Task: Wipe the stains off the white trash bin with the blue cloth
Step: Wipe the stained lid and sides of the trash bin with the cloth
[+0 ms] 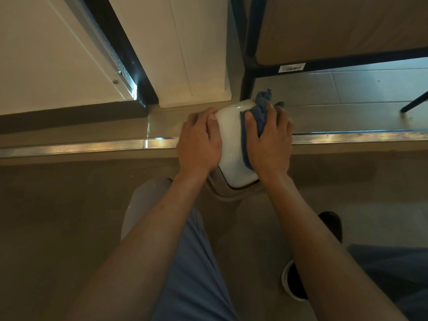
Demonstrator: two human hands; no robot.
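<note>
The white trash bin stands on the floor in the middle of the head view, seen from above, its swing lid glossy. My left hand grips the bin's left side, fingers curled over the edge. My right hand lies flat on the blue cloth, pressing it against the lid's right part. The cloth bunches up past my fingertips at the far edge. Most of the bin's body is hidden beneath the lid and my hands.
A metal floor strip runs left to right under the bin. A white door panel stands behind. A dark-framed table with a leg is at the right. My legs and shoes are below.
</note>
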